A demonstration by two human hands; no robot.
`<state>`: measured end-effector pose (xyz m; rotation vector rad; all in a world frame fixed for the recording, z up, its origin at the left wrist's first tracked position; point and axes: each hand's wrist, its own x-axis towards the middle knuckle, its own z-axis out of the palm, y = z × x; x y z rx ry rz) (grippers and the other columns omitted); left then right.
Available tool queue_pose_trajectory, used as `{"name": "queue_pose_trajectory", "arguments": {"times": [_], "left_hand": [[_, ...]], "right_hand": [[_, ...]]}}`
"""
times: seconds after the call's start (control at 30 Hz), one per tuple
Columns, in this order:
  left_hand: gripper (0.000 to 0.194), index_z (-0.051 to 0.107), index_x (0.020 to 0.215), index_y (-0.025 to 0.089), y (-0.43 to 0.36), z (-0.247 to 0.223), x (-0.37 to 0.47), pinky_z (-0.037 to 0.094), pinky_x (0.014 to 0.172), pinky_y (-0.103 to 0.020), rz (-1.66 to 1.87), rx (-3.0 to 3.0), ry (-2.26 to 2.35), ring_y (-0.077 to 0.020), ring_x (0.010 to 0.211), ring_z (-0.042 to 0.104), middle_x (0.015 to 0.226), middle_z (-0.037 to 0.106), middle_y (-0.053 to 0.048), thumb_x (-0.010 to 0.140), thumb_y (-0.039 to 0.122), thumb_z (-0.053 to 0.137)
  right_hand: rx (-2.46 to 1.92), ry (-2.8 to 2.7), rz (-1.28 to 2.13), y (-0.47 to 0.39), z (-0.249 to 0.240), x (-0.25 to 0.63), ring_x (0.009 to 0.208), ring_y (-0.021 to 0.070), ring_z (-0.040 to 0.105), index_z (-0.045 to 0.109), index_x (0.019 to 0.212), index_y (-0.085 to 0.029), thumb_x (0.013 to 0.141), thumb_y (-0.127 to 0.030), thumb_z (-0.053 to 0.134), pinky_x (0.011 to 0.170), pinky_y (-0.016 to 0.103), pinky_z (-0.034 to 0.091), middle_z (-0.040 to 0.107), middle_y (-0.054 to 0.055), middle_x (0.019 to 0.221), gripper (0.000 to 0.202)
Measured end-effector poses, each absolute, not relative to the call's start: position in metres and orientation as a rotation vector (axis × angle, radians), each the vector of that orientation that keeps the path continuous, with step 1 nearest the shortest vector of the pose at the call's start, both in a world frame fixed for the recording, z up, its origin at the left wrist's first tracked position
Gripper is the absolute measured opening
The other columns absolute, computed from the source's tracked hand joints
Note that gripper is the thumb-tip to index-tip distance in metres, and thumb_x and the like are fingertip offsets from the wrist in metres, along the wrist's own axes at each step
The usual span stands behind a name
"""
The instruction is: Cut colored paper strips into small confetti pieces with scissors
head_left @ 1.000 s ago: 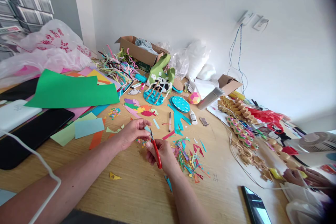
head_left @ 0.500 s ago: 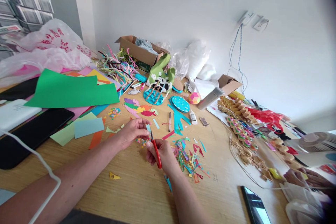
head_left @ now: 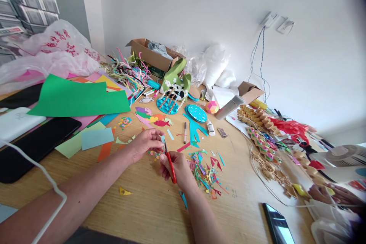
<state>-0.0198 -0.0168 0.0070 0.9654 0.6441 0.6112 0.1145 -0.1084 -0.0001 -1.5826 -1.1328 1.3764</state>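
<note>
Pinched between the fingers of my left hand point(head_left: 149, 142) is a small light-blue paper piece point(head_left: 162, 139). My right hand point(head_left: 177, 166) grips red-handled scissors point(head_left: 170, 166), their blades pointing up and away at the edge of that paper. Tiny colored bits of paper point(head_left: 154, 155) lie on the table under my hands. Right of my right hand spreads a heap of paper scraps point(head_left: 204, 175). Beyond my hands lie several colored paper fish point(head_left: 161, 123) and a pen point(head_left: 185, 132).
Green paper point(head_left: 77, 99) and other colored sheets cover the left side, near a black tablet-like slab point(head_left: 42, 145). A phone point(head_left: 278, 223) lies at front right. Another person's hands point(head_left: 334, 194) are at the far right. Blue discs point(head_left: 196, 113) and a grey cylinder point(head_left: 230, 106) stand farther back.
The blue paper piece between my left fingers shows a little smaller beside the scissor blades. Both hands keep almost the same place.
</note>
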Motion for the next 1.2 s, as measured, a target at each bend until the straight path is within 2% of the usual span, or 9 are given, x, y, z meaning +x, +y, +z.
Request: {"name": "queue_pose_trajectory", "arguments": {"times": [0.37, 0.8, 1.2], "left_hand": [[0.041, 0.054, 0.095, 0.015, -0.0166, 0.0060, -0.0196, 0.043, 0.058, -0.025, 0.594, 0.977, 0.653, -0.0139, 0.062, 0.060, 0.066, 0.063, 0.001, 0.058, 0.015, 0.071], [0.036, 0.056, 0.091, 0.015, -0.0157, 0.0083, -0.0201, 0.042, 0.052, -0.022, 0.638, 0.981, 0.613, -0.0107, 0.059, 0.055, 0.067, 0.058, 0.002, 0.058, 0.014, 0.069], [0.035, 0.056, 0.090, 0.015, -0.0148, 0.0067, -0.0203, 0.043, 0.054, -0.023, 0.619, 0.992, 0.633, -0.0098, 0.058, 0.054, 0.066, 0.057, 0.003, 0.057, 0.013, 0.068]], "right_hand": [[-1.574, -1.146, 1.367, -0.1084, -0.0016, 0.1145, 0.035, 0.0091, 0.048, 0.049, 0.061, -0.016, 0.065, -0.064, 0.064, 0.035, 0.019, 0.041, 0.056, 0.000, 0.046, 0.051], [-1.594, -1.142, 1.383, -0.1089, -0.0015, 0.1156, 0.036, 0.0099, 0.050, 0.056, 0.063, -0.013, 0.064, -0.064, 0.065, 0.035, 0.019, 0.040, 0.058, 0.001, 0.047, 0.051], [-1.576, -1.139, 1.382, -0.1092, -0.0023, 0.1153, 0.035, 0.0092, 0.049, 0.055, 0.062, -0.013, 0.065, -0.063, 0.065, 0.034, 0.018, 0.040, 0.056, 0.000, 0.045, 0.051]]}}
